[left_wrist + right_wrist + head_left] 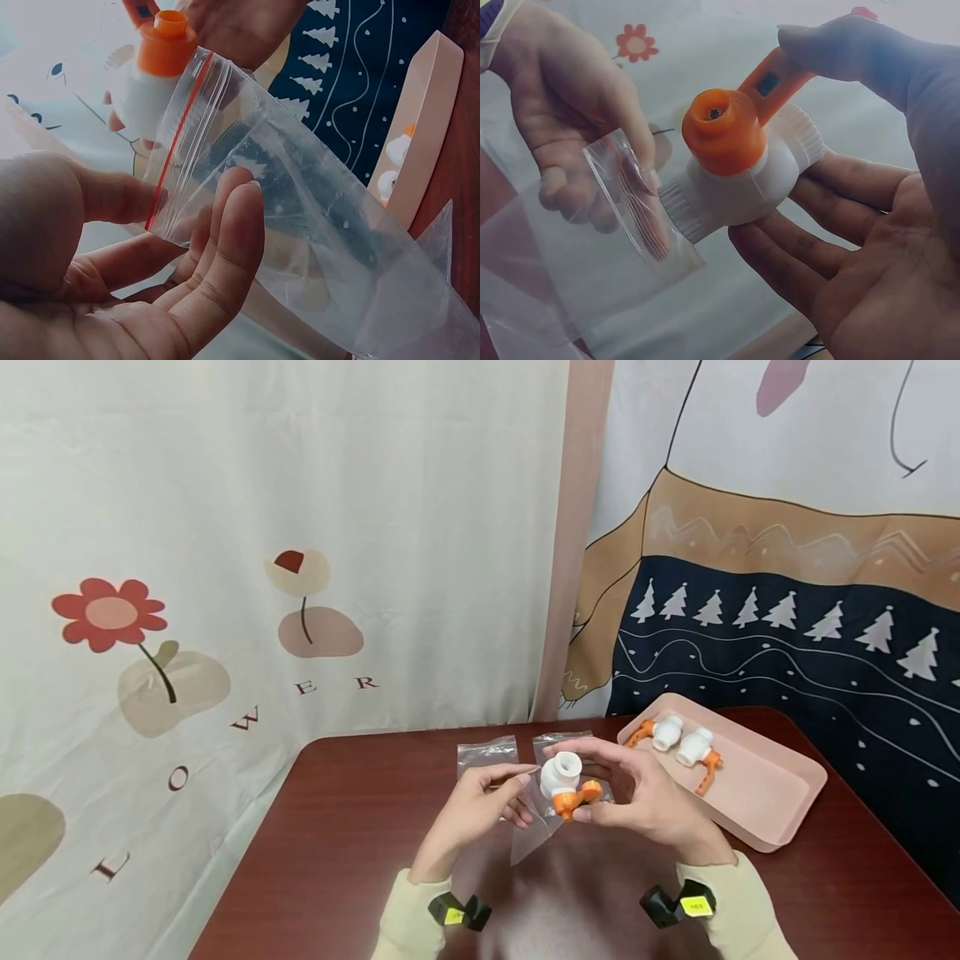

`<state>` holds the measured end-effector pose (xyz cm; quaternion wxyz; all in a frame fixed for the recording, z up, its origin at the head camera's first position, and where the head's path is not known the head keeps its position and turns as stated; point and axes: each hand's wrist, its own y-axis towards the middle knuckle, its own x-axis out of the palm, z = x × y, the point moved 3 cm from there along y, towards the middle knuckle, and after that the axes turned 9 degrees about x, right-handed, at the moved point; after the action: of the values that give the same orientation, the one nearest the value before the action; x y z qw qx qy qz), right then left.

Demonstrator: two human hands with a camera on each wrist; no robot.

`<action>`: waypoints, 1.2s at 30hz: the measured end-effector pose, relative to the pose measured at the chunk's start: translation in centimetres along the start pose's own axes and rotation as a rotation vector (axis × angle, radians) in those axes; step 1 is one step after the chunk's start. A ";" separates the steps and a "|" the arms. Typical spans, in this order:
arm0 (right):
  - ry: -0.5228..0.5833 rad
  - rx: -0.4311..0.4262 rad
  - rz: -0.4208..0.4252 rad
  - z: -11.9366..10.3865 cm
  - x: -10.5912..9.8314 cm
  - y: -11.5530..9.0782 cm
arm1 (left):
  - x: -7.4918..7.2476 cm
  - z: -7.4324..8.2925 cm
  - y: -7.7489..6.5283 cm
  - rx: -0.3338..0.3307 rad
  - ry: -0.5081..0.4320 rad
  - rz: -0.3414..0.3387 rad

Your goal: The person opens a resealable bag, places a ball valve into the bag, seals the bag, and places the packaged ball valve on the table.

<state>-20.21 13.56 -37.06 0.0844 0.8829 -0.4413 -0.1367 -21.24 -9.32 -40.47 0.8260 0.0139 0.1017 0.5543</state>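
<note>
My right hand (652, 797) grips a white plastic ball valve (557, 774) with an orange handle (769, 82); the thumb rests on the handle and the fingers support the white body. My left hand (476, 806) pinches the mouth edge of a clear zip-lock bag (300, 225) between thumb and fingers. A red line runs along the bag's seal, and its lower part hangs loose. One ribbed end of the valve (686, 210) is right at the bag's mouth; whether it is inside, I cannot tell.
Right of my hands a pink tray (780, 785) stands on the dark red table (315, 843). In it lie two more valves, one (667, 732) at the left and another (695, 747) beside it. Clear bags (486, 752) lie flat behind my hands. Printed curtains (420, 568) hang behind the table.
</note>
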 end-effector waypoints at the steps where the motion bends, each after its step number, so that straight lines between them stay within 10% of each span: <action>1: -0.003 -0.002 -0.003 -0.1 0.2 0.1 | 0.0 0.0 0.0 0.000 0.002 0.000; 36: -0.326 0.047 0.042 1.5 1.5 0.8 | 0.4 0.2 -0.1 0.014 -0.011 0.066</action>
<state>-20.42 11.85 -38.48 -0.0062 0.8413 -0.4705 -0.2660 -20.93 -8.93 -40.34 0.8077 0.0259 0.1005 0.5804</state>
